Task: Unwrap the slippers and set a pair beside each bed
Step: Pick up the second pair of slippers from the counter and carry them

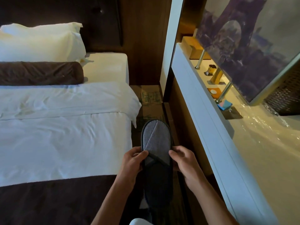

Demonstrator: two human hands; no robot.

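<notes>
**Head view: grey slipper held in both hands in the gap beside the bed**

Head camera looks down into a narrow aisle between a bed on the left and a white-edged counter on the right.

Item under task: one grey slipper (156,153), flat, toe pointing to the far end of the aisle, dark trim round the rim, dark insole toward the near end. No wrapper can be made out on it. It is held above the floor, not resting on it. Whether a second slipper lies beneath it cannot be told.

Left hand (133,161): grasping the slipper's left edge at the mouth of the upper, thumb on top of the grey fabric, fingers curled underneath.

Right hand (183,161): grasping the right edge at the same level, fingers bent over the rim.

Surroundings: the bed (65,135) carries a white duvet, a dark brown runner (48,200) across the near end, a brown bolster (40,73) and two white pillows (40,41) at the far end against a dark headboard. The patterned carpet (151,101) shows in the aisle beyond the slipper. On the right, the counter (211,127) runs from near to far; small items on its shelf are too small to identify. A framed picture (246,46) stands tilted above it, with a dark woven basket (285,98) just beside its lower corner.
</notes>
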